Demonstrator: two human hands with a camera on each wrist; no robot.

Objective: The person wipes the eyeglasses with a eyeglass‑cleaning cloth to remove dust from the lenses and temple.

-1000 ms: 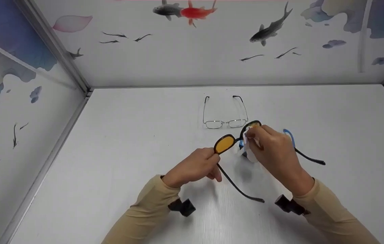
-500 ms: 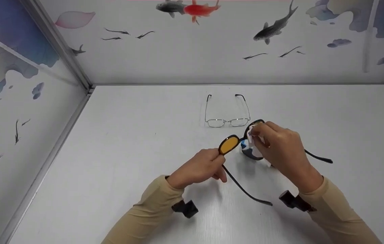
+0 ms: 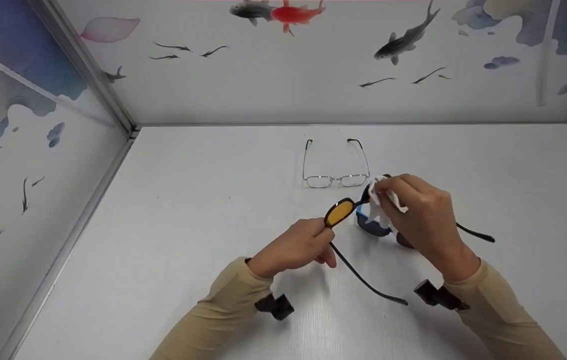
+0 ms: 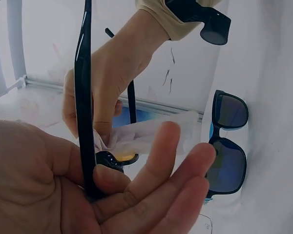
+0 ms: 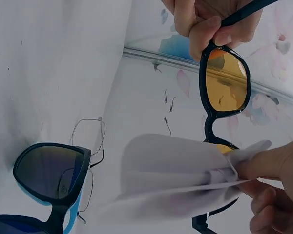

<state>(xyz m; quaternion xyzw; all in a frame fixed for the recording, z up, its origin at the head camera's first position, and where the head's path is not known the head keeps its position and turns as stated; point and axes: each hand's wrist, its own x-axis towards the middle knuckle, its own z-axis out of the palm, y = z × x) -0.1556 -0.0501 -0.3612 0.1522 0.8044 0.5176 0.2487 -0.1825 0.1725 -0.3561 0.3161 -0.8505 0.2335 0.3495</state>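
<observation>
My left hand (image 3: 296, 243) pinches a pair of black-framed glasses with yellow lenses (image 3: 340, 212) at the left hinge corner. In the left wrist view its other fingers are spread loosely, and one black temple (image 4: 83, 97) rises past the thumb. A thin white cloth (image 5: 180, 170) is pinched between thumb and fingers of my right hand (image 3: 423, 215). It is folded over the right lens and hides most of that lens in the right wrist view. The left yellow lens is bare. Both hands hold the glasses above the table.
Dark-lensed sunglasses with blue inner temples (image 5: 53, 175) lie on the white table (image 3: 203, 190) beneath my right hand, partly covered by it. Silver wire-framed glasses (image 3: 336, 181) stand behind them with temples pointing back. A printed wall panel (image 3: 283, 85) closes off the far side.
My right hand has shifted slightly right with the cloth, which now covers more of the right lens. The head view has shifted a little; more of the sunglasses shows below the cloth.
</observation>
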